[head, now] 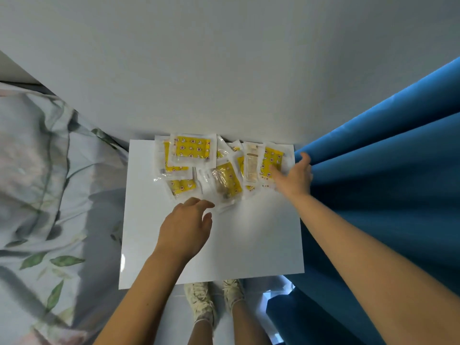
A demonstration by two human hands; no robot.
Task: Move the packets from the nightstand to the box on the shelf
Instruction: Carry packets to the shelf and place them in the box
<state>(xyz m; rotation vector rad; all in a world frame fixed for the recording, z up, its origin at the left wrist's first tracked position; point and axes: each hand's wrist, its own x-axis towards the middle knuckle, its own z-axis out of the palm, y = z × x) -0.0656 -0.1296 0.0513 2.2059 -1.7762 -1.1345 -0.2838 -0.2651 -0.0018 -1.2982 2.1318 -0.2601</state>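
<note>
Shoes (214, 302) seen nearest, below both hands | left hand (185, 226) held over white nightstand (249, 245), fingers loosely curled, nothing gripped | right hand (295, 176) laid flat on rightmost of the yellow packets (193, 149) | packets heaped just beyond hands, against wall (224, 70)

**Even daylight, soft edges, some motion blur**

I see a bright, evenly lit frame. A glare spot sits on the glossy white nightstand top (249, 245) at centre, with another glint on its lower left edge. The right hand (293, 176) is smeared by motion blur. Wide-angle distortion bends the blue curtain (385, 183) at right and the floral bedding (44, 195) at left, which looks soft.
</note>
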